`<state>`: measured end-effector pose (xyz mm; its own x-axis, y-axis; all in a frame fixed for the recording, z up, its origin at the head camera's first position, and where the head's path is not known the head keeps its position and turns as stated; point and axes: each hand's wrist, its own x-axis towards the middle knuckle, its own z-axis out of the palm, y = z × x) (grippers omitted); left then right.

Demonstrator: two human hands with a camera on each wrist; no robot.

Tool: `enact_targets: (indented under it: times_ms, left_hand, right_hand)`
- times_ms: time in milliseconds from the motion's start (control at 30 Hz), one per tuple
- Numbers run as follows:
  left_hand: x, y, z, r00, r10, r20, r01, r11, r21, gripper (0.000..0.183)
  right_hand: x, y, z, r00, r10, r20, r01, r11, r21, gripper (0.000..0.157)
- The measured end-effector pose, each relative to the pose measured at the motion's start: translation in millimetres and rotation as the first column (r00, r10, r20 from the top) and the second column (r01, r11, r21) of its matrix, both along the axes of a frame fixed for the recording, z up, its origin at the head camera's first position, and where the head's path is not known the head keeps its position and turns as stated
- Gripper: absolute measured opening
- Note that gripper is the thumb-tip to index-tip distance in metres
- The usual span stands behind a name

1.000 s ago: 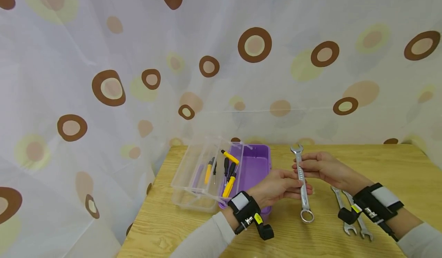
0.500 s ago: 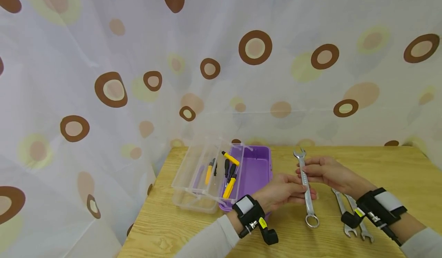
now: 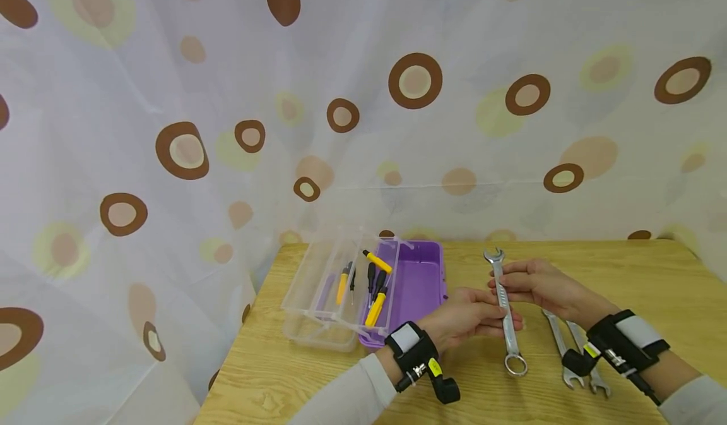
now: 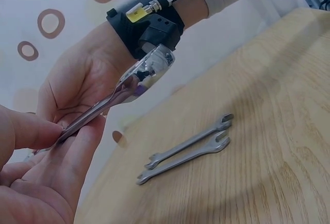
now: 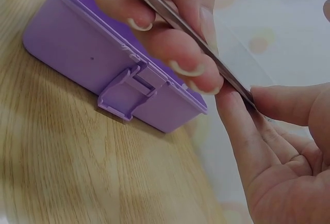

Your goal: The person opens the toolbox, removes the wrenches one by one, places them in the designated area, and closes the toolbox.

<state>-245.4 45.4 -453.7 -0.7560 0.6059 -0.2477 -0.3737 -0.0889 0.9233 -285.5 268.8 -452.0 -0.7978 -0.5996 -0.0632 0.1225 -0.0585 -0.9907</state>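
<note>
Both hands hold a silver combination wrench (image 3: 504, 305) above the table, its open jaw end away from me and its ring end toward me. My left hand (image 3: 468, 314) pinches the shaft between thumb and fingers near its middle. Farther up, my right hand (image 3: 539, 286) pinches it with the thumb on top and fingers beneath. In the left wrist view the wrench (image 4: 93, 115) appears edge-on between the two hands. The right wrist view shows its thin shaft (image 5: 185, 28) lying across the left fingers.
An open purple toolbox (image 3: 445, 273) stands left of the hands, its latch (image 5: 124, 92) facing them. Its clear compartment lid (image 3: 295, 292) is swung left and holds several yellow and black screwdrivers (image 3: 376, 306). Two more wrenches (image 4: 188, 144) lie side by side on the table under the right wrist.
Both hands, still gripping the wrench, have shifted slightly right and toward me, and the wrench has tilted a little. In the last half second they barely move.
</note>
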Motion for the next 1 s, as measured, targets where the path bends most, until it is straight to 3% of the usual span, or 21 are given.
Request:
enact_targets:
  times_ms: [667, 1000]
  left_hand:
    - [1.9, 16, -10.1, 1.0, 0.016, 0.014, -0.016, 1.0, -0.01, 0.017]
    - [3.0, 27, -17.9, 0.999, 0.028, 0.042, -0.028, 1.0, -0.002, 0.017]
  right_hand:
    - [2.4, 10, -9.1, 0.999, -0.033, -0.005, 0.033, 0.998, 0.052, 0.024]
    - [1.4, 18, -16.1, 0.999, -0.036, -0.017, 0.038, 0.995, 0.095, 0.044]
